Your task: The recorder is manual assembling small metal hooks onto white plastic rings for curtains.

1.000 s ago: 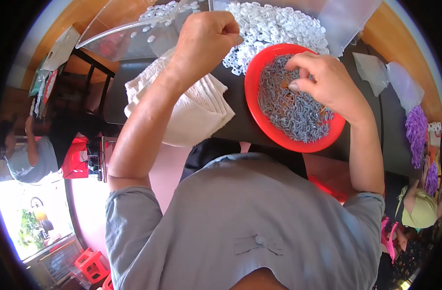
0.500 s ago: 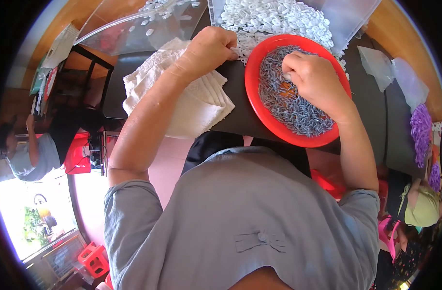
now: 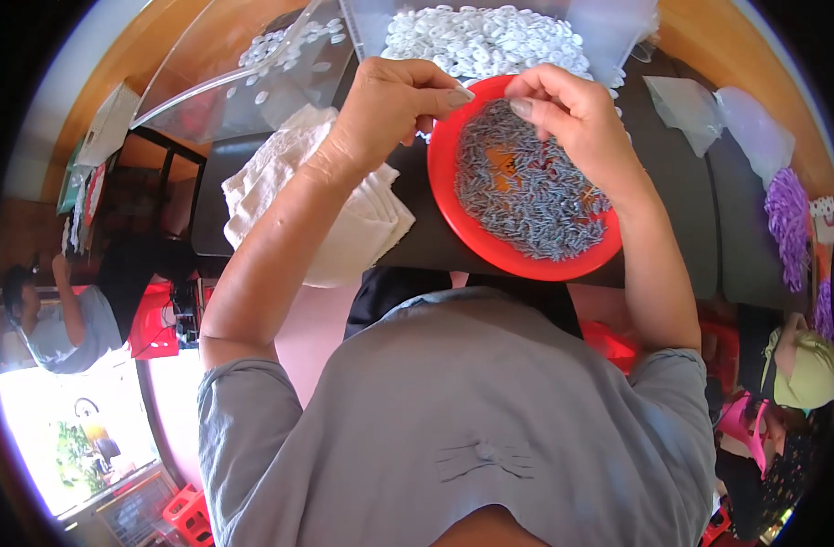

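Above the far left rim of a red basin point(image 3: 442, 187), my left hand point(image 3: 389, 105) pinches a small white plastic oval piece point(image 3: 465, 92) between thumb and forefinger. My right hand point(image 3: 576, 118) hovers over the basin's far side, thumb and forefinger bent together facing the left fingertips. What it pinches, if anything, is too small to make out. Many small grey screws point(image 3: 535, 219) cover the basin's orange-patterned bottom. Behind the basin lies a heap of white oval plastic pieces point(image 3: 485, 41), inside a clear plastic box point(image 3: 622, 23).
A folded stack of cream cloths point(image 3: 344, 228) lies left of the basin on the dark table point(image 3: 677, 191). Another clear bin point(image 3: 193, 100) holds some white ovals point(image 3: 280, 46). Clear plastic bags point(image 3: 754, 128) and purple stringy bundles point(image 3: 787, 219) are at the right. Other people sit at both sides.
My left hand has come from the white pieces toward the basin, a white oval now showing in its fingertips. My right hand has risen from the screws toward the far rim.
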`<state>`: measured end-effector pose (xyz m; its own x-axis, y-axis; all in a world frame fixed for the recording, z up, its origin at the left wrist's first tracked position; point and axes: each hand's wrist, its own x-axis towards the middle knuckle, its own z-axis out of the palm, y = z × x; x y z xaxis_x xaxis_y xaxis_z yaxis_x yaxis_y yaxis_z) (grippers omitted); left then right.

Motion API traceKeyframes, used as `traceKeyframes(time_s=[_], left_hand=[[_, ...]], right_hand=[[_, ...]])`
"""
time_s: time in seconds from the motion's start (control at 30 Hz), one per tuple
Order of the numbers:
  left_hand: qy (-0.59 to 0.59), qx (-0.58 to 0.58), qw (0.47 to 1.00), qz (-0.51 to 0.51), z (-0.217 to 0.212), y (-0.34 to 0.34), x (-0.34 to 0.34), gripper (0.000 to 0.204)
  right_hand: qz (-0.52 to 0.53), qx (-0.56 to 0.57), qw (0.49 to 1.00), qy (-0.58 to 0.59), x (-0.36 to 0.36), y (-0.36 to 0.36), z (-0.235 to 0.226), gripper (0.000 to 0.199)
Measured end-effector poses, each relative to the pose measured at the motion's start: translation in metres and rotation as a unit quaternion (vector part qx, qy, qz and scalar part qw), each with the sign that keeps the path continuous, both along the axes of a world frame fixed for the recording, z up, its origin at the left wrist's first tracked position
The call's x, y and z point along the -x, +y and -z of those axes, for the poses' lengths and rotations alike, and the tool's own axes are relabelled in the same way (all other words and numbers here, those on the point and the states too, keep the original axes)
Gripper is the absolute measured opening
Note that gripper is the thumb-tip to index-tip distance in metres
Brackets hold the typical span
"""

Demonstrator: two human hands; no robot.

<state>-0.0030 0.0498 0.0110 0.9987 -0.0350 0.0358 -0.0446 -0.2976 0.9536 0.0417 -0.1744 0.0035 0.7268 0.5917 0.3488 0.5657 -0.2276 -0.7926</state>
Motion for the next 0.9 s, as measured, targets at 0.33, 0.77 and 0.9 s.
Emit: traceKeyframes(time_s=[0.33,0.77,0.9], left_hand=[[-0.188,0.068,0.979,0.046,0.005,-0.043,-0.015,0.009],[-0.169,0.157,0.973,0.013,0.021,-0.044,-0.003,0.01],[-0.138,0.165,0.977,-0.002,0.021,-0.046,0.0,0.012]], right_hand=[[-0.056,-0.141,0.915,0.374,0.0,-0.015,-0.02,0.023],[0.015,-0.123,0.963,0.238,0.007,0.003,-0.007,0.016],[0.039,-0.111,0.97,0.214,0.011,0.007,0.001,0.014]])
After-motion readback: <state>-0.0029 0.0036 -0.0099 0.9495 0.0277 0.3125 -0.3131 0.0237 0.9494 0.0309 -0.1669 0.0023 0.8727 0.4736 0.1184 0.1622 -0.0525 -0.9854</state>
